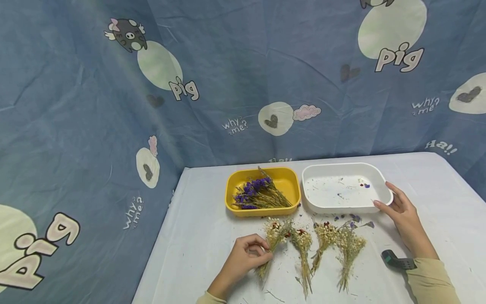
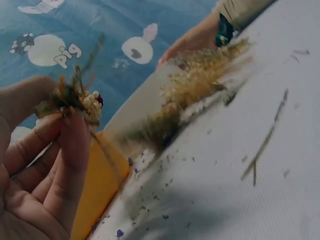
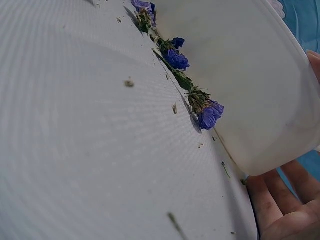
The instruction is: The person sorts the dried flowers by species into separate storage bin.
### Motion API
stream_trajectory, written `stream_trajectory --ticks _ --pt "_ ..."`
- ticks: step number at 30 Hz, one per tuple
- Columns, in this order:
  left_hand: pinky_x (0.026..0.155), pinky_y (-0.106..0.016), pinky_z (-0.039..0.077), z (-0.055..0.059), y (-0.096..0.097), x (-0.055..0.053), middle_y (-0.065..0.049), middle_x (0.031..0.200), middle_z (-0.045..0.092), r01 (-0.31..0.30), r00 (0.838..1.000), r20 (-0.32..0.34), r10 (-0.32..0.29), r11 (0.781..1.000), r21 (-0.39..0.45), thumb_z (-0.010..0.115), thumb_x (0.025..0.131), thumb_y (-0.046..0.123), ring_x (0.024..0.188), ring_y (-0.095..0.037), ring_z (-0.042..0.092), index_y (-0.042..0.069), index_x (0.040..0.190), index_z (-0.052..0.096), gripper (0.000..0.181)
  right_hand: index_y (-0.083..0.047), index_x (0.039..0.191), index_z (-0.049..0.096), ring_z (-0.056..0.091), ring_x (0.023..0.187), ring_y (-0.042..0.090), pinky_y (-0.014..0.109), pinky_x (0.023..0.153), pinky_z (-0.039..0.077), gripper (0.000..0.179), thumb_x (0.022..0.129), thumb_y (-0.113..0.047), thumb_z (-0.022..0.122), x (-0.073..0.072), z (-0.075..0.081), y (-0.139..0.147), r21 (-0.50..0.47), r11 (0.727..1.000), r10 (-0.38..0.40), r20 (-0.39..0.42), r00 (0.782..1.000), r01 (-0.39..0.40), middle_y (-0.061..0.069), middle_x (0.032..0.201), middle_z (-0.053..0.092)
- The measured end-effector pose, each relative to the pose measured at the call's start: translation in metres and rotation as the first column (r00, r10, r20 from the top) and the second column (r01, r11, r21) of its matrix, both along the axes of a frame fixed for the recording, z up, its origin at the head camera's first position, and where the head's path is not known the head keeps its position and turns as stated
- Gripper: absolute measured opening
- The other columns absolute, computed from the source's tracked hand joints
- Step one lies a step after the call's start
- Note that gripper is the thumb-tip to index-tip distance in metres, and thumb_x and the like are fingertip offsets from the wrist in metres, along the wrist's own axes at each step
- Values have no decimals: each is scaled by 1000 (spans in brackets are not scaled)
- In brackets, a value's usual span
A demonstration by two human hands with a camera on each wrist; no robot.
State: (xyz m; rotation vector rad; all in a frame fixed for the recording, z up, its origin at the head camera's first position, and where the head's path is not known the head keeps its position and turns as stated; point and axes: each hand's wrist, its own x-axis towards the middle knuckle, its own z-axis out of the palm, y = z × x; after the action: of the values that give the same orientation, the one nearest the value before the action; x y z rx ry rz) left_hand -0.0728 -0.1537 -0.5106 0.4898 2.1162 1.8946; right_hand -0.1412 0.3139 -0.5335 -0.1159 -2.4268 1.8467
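Note:
Between its thumb and fingers my left hand (image 1: 247, 255) pinches the stems of a bunch of dried flowers (image 1: 275, 232) with cream and dark red heads. In the left wrist view, that bunch (image 2: 92, 106) shows above the fingertips. My right hand (image 1: 403, 215) grips the right front corner of a white tray (image 1: 347, 209), thumb at its front rim and fingers along the right side. Scattered bits lie inside this tray. Three more cream bunches lie in a row on the table: one beside the left hand (image 1: 302, 240), a middle one (image 1: 324, 234) and a right one (image 1: 349, 245).
A yellow tray (image 1: 292, 181) holding purple dried flowers (image 1: 254, 190) stands left of the white one. Loose purple blossoms (image 3: 210, 115) lie along the white tray's front. Crumbs and a forked twig (image 2: 267, 135) dot the white table (image 1: 197, 236). A blue printed cloth (image 1: 235, 76) hangs behind.

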Motion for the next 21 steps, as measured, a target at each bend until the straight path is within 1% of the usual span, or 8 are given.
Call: stream_trajectory --ticks 3,5,8,11,14,16,18,21 --pt "71 -20 61 0 -1 -1 5 91 74 30 1000 -4 -30 997 66 76 88 -2 72 -2 70 -9 101 69 16 -36 166 14 25 160 16 2 112 34 83 103 -23 66 0 0 0 -19 1000 3 -5 1000 -3 8 175 9" --pt "70 -20 61 0 -2 -1 7 92 73 36 999 -5 -36 996 83 77 89 0 72 -2 71 -10 101 68 18 -35 166 14 25 159 15 2 112 34 83 103 -22 66 1 0 0 -25 1000 3 -7 1000 -4 8 175 9" --pt "70 -20 61 -1 -2 -1 7 93 72 35 999 -2 -35 996 79 78 89 4 73 -2 70 -10 102 68 21 -35 167 15 27 158 12 1 111 35 83 103 -22 66 2 2 0 -38 999 2 -4 1000 -2 8 175 10" --pt "68 -21 61 -2 -2 -1 6 96 73 15 1000 0 -15 998 56 80 90 7 73 -2 70 -7 102 70 21 -34 167 14 30 156 8 -1 107 37 83 103 -24 66 1 3 -2 -11 1000 9 -1 1000 -9 8 175 12" --pt "64 -23 61 -2 -2 -2 0 100 73 -9 1000 -13 9 1000 22 80 90 10 72 -2 70 -4 102 71 20 -35 167 13 33 155 7 -2 103 39 83 103 -25 66 0 3 -3 6 1000 18 1 1000 -18 8 175 13" --pt "63 -22 60 -2 -1 -4 -11 101 74 -12 999 -30 12 1000 7 79 90 10 72 -2 70 -3 102 72 19 -34 167 13 32 155 8 -2 103 39 84 103 -26 66 0 3 -2 16 1000 16 -1 1000 -16 7 175 12" --pt "65 -22 60 -2 2 -6 -20 103 73 -8 1000 -30 7 1000 -7 79 91 10 73 -2 70 -2 103 73 18 -35 167 13 32 155 8 -2 104 38 83 103 -24 66 1 3 -1 1 1000 7 0 1000 -7 7 175 12" --pt "69 -22 61 -3 5 -8 -27 103 72 2 1000 -26 -3 1000 -22 79 91 11 73 -1 70 -1 103 73 18 -36 166 14 31 156 9 -1 106 37 83 103 -25 66 2 2 0 -1 1000 -3 8 1000 3 7 175 12"
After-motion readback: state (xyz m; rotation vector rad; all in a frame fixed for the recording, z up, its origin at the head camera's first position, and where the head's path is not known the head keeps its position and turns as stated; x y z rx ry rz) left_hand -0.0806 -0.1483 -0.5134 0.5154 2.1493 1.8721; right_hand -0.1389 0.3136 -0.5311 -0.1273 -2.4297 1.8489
